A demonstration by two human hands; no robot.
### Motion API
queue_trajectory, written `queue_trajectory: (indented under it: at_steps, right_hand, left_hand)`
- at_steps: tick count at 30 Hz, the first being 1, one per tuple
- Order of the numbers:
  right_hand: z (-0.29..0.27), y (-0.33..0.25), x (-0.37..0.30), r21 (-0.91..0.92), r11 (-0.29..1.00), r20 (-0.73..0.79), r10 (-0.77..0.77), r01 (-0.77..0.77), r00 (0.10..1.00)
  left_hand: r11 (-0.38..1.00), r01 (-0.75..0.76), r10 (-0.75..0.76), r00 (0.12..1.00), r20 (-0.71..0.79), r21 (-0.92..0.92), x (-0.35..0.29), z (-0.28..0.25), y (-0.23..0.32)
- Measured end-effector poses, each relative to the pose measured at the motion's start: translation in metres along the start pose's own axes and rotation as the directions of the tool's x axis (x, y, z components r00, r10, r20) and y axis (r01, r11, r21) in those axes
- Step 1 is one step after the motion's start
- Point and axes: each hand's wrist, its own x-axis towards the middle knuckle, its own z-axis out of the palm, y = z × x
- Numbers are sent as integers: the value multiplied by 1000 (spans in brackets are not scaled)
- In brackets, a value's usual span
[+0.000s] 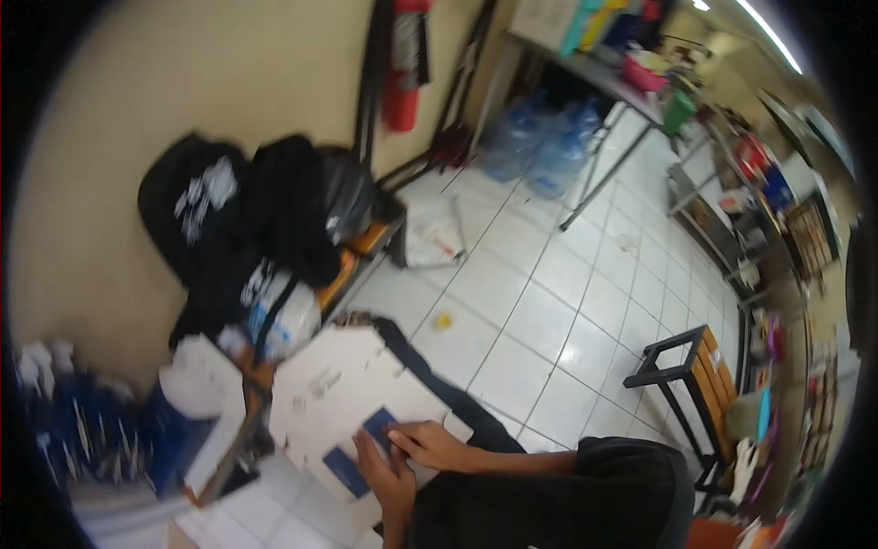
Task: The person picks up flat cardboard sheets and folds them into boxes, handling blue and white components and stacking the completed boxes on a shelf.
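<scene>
Across my lap lies a large pale board [334,389] with cut corners and small dark marks. Two flat dark blue pieces sit on it: an upper blue piece [378,423] and a lower blue piece [345,469]; whether they are cloth or card I cannot tell. My right hand [432,445] comes in from the right, its fingers closed on the edge of the upper piece. My left hand [384,476] rests between the two pieces, fingers stretched out and thumb apart, fingertips close to the upper piece. My hands partly cover both pieces.
Black bags [265,210] are piled by the wall at left, above dark blue bundles [101,439]. A wooden-slatted stool [704,375] stands right. Large water bottles [540,146] sit under a table [604,78]. A fire extinguisher [405,69] hangs on the wall; cluttered shelves line the right.
</scene>
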Motion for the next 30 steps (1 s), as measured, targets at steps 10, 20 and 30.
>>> queue_trajectory:
  at_steps: [10, 20, 30]
  right_hand:
    - [-56, 4, 13, 141, 990, -34, 29, -24, 999]
    - [-67, -133, 3, -222, 367, 85, -916, 903, 393]
    - [-103, -203, 34, -492, 196, 216, -916, 848, 337]
  left_hand:
    - [450, 493, -333, 866, 372, -744, 47, -6, -10]
    - [13, 197, -240, 952, 188, -980, 101, -139, 98]
    - [-69, -69, -272, 961, -48, -995, 118, -151, 118]
